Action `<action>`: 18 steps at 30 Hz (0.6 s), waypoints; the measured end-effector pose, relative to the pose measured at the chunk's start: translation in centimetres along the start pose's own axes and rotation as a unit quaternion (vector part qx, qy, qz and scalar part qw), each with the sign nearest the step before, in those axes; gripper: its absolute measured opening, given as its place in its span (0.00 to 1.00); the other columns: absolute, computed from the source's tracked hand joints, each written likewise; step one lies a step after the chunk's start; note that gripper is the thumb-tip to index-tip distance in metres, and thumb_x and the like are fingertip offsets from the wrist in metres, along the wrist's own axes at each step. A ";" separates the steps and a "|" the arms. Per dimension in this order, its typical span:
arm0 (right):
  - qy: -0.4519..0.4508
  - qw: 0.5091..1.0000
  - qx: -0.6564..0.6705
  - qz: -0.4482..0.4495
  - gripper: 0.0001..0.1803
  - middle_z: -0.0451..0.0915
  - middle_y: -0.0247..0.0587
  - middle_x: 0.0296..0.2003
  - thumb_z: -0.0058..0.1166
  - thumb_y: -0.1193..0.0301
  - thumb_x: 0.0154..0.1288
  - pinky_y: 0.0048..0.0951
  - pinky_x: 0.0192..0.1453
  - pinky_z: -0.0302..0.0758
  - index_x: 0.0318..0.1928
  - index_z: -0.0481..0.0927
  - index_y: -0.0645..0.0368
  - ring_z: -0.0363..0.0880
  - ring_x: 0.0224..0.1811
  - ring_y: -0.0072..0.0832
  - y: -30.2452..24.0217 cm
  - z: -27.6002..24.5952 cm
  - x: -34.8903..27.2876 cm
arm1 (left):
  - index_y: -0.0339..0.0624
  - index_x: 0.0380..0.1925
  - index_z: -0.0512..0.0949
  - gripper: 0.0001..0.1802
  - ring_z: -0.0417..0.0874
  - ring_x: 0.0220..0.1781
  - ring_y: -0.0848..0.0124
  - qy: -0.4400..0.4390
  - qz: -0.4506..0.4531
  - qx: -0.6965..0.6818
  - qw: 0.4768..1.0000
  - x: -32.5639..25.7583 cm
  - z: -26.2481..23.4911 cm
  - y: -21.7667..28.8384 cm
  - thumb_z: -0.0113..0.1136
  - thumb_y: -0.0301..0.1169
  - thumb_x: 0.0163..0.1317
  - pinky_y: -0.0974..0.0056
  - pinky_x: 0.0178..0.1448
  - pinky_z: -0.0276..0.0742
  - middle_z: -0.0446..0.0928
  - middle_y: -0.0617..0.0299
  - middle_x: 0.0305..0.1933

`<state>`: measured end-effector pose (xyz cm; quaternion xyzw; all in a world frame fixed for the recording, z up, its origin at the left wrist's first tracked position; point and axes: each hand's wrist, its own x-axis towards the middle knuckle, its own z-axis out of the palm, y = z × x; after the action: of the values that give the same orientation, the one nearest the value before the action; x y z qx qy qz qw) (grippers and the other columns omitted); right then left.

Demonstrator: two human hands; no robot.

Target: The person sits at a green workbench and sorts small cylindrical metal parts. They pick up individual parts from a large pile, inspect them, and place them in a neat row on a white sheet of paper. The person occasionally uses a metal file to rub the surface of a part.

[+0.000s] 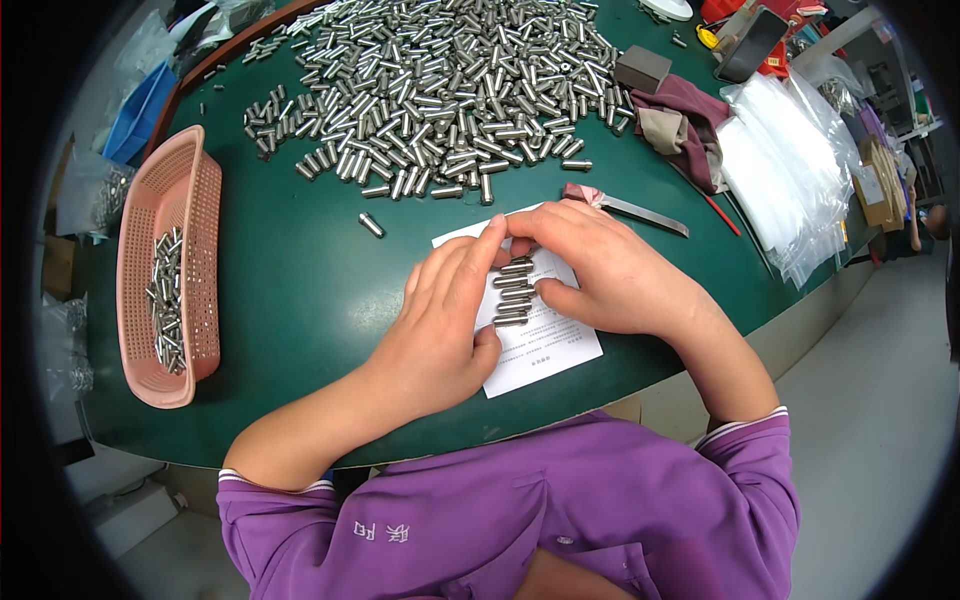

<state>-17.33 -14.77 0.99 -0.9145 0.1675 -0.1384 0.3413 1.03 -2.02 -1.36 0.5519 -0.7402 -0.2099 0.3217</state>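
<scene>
A short row of silver metal pins (513, 292) lies side by side on a printed white sheet (555, 358). My left hand (440, 318) curves along the left of the row, its index finger at the far end and its thumb at the near end. From the right, my right hand (600, 265) bends over the far end, its thumb against the pins' right ends. Between them, both hands enclose the row; some fingertips are hidden. One loose pin (371, 224) lies left of the sheet's far edge.
A large heap of similar pins (450, 80) covers the far green table (300, 280). At left stands a pink basket (133, 300) with smaller metal pieces. To the right are a flat metal tool (645, 213), a maroon cloth (700, 130), a grey block (642, 68) and clear plastic bags (775, 170).
</scene>
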 end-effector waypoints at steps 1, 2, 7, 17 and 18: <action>-0.001 1.000 0.004 -0.002 0.28 0.78 0.42 0.45 0.56 0.81 0.50 0.41 0.61 0.71 0.56 0.73 0.59 0.76 0.53 0.41 0.0 0.0 0.0 | 0.34 0.74 0.49 0.51 0.67 0.66 0.52 -0.003 -0.003 -0.002 1.000 -0.1 0.0 0.0 0.57 0.16 0.46 0.49 0.69 0.60 0.69 0.50 0.60; 0.004 1.000 -0.003 -0.007 0.29 0.78 0.42 0.46 0.56 0.81 0.50 0.41 0.61 0.71 0.57 0.73 0.59 0.75 0.54 0.41 -0.1 0.1 -0.1 | 0.34 0.74 0.49 0.51 0.67 0.66 0.52 -0.007 -0.007 -0.004 1.000 -0.1 0.0 0.1 0.57 0.15 0.46 0.49 0.69 0.60 0.69 0.50 0.59; 0.006 1.000 -0.013 -0.007 0.30 0.79 0.43 0.50 0.56 0.81 0.50 0.42 0.63 0.70 0.58 0.73 0.59 0.74 0.56 0.42 -0.2 0.2 -0.3 | 0.37 0.75 0.47 0.54 0.70 0.64 0.53 0.010 -0.004 -0.011 1.000 -0.4 0.4 0.1 0.59 0.16 0.45 0.50 0.71 0.60 0.72 0.50 0.57; -0.004 1.000 0.007 0.006 0.32 0.78 0.45 0.53 0.56 0.80 0.51 0.42 0.65 0.69 0.60 0.72 0.60 0.73 0.58 0.44 -0.6 0.6 -0.8 | 0.35 0.75 0.48 0.53 0.72 0.60 0.55 0.010 -0.021 -0.006 1.000 -0.8 0.5 0.6 0.61 0.16 0.47 0.52 0.69 0.62 0.72 0.51 0.55; -0.007 1.000 0.008 0.004 0.32 0.78 0.45 0.52 0.56 0.80 0.51 0.42 0.65 0.69 0.60 0.72 0.60 0.73 0.59 0.44 -0.8 0.6 -0.8 | 0.35 0.74 0.48 0.53 0.73 0.59 0.55 0.009 -0.025 0.005 1.000 -0.9 0.4 0.7 0.61 0.16 0.47 0.52 0.68 0.64 0.72 0.51 0.55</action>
<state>-17.72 -13.57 0.98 -0.9122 0.1678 -0.1314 0.3500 0.45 -0.97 -1.40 0.5733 -0.7244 -0.2093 0.3204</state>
